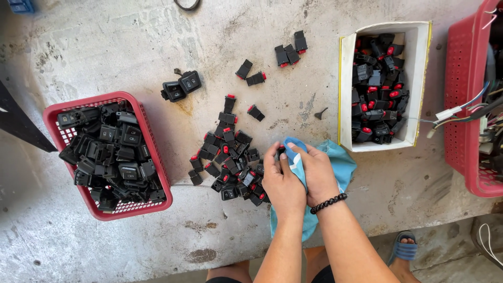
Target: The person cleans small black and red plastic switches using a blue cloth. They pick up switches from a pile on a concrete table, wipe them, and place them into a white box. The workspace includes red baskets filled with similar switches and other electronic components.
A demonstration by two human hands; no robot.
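My left hand (282,181) and my right hand (316,173) are pressed together over a light blue cloth (339,166) at the table's front edge. Both hands grip the cloth, and a small black part with a red tip (281,150) peeks out between the fingers. Just left of my hands lies a pile of small black switches with red buttons (228,162). My right wrist wears a black bead bracelet (328,203).
A red basket (152,152) of larger black switches stands at the left. A white cardboard box (346,94) of small red-tipped switches stands at the right, beside a red crate (463,105) with wires. Loose switches (181,86) lie further back on the stained concrete table.
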